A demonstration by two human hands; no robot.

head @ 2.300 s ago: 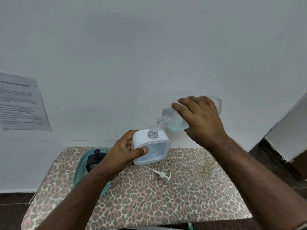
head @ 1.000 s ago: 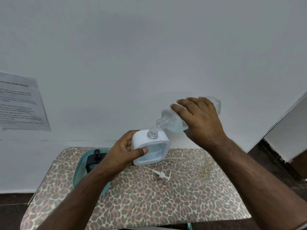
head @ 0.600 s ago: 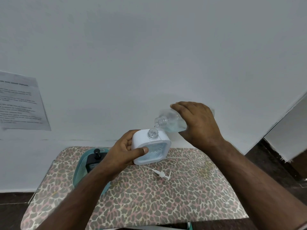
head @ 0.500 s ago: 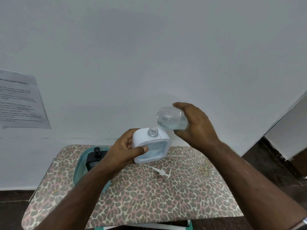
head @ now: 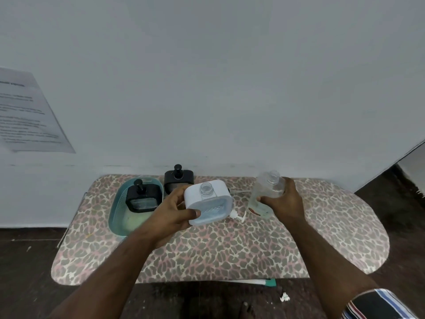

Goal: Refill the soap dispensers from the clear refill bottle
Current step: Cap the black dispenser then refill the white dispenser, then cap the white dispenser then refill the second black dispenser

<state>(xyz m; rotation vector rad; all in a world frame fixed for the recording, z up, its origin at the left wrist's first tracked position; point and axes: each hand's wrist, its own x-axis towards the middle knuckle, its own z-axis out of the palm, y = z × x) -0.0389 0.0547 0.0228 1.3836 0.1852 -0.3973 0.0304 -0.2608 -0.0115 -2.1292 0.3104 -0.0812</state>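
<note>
Our left hand (head: 174, 212) grips the white soap dispenser (head: 208, 204), its neck open and uncapped, tilted above the surface (head: 230, 249). Our right hand (head: 285, 201) wraps around the clear refill bottle (head: 264, 194), held upright just right of the dispenser. The pump head (head: 238, 216) lies between our hands. Left of our left hand, one black dispenser (head: 143, 198) sits in a teal tub (head: 116, 212), another black dispenser (head: 179, 180) behind.

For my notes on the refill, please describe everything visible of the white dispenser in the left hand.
The white square plastic soap dispenser has rounded corners, a clear open neck with no pump on it, and a translucent front showing bluish liquid. It is tilted, held above the leopard-print table. The left hand grips its left side, thumb on its front.
</note>
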